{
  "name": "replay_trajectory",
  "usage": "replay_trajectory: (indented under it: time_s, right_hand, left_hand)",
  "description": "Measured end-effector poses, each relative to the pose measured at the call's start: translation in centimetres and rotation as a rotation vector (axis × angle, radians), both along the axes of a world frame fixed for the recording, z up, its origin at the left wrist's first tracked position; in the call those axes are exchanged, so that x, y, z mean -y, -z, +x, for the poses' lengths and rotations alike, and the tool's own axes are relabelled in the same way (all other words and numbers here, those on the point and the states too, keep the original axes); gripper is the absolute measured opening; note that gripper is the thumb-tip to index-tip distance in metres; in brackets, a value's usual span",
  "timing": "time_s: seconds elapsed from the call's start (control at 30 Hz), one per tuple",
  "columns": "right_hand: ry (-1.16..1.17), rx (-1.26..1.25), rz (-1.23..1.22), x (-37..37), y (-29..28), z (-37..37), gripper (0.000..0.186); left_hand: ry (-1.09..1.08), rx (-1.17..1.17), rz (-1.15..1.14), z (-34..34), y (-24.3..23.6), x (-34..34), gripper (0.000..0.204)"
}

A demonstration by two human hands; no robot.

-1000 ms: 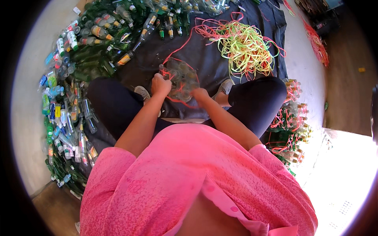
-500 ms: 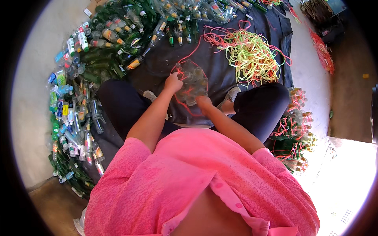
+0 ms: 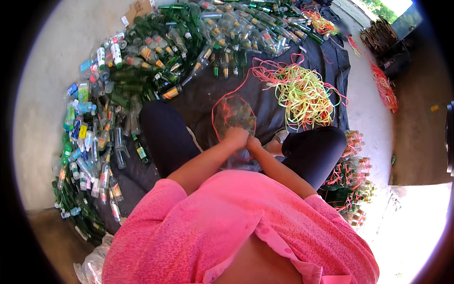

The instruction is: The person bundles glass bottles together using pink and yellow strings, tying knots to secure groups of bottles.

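Observation:
Between my legs a cluster of clear glass bottles (image 3: 242,111) stands on the dark sheet, with a thin pink plastic strap (image 3: 213,112) looped around it and more pink strap lying over it. At the near side of the cluster my left hand (image 3: 236,137) is closed, partly covering the bottles. Right beside it, nearly touching, my right hand (image 3: 254,144) is closed too. The strap's two sides run down to my hands, which pinch it; the fingertips are mostly hidden.
Piled glass bottles (image 3: 137,71) curve around the left and far sides. A tangled heap of yellow-green and pink strap (image 3: 305,94) lies ahead on the right, on the black sheet (image 3: 189,106). Strapped bottle bundles (image 3: 350,173) stand beyond my right knee. A plastic bag (image 3: 97,260) is at lower left.
My left hand has moved from the cluster's left side to its near side and met my right hand, which shifted slightly. The view has tilted, and my left knee has moved inward.

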State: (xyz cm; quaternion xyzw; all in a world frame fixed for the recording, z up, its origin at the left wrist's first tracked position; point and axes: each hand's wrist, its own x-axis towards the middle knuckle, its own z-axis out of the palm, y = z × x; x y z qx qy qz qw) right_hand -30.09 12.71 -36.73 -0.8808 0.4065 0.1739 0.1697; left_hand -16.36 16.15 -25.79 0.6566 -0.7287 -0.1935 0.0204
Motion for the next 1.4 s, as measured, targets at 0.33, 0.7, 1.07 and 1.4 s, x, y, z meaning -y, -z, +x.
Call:
replay_trajectory:
  time_s: [0.33,0.7,1.07,1.4]
  right_hand:
    - [0.265,0.285,0.142,-0.4,-3.5,1.0,0.03]
    - [0.396,0.229,0.182,-0.3,-3.4,1.5,0.032]
    - [0.158,0.092,0.154,0.0,-3.9,1.3,0.036]
    - [0.031,-0.066,0.018,0.8,1.5,0.9,0.025]
  left_hand:
    - [0.082,0.057,-0.066,-0.2,-0.5,0.2,0.024]
    - [0.062,0.113,-0.197,-0.8,-0.2,0.0,0.024]
    - [0.192,0.15,-0.128,-0.8,-1.3,0.1,0.018]
    - [0.248,0.115,0.17,0.5,-3.6,2.0,0.019]
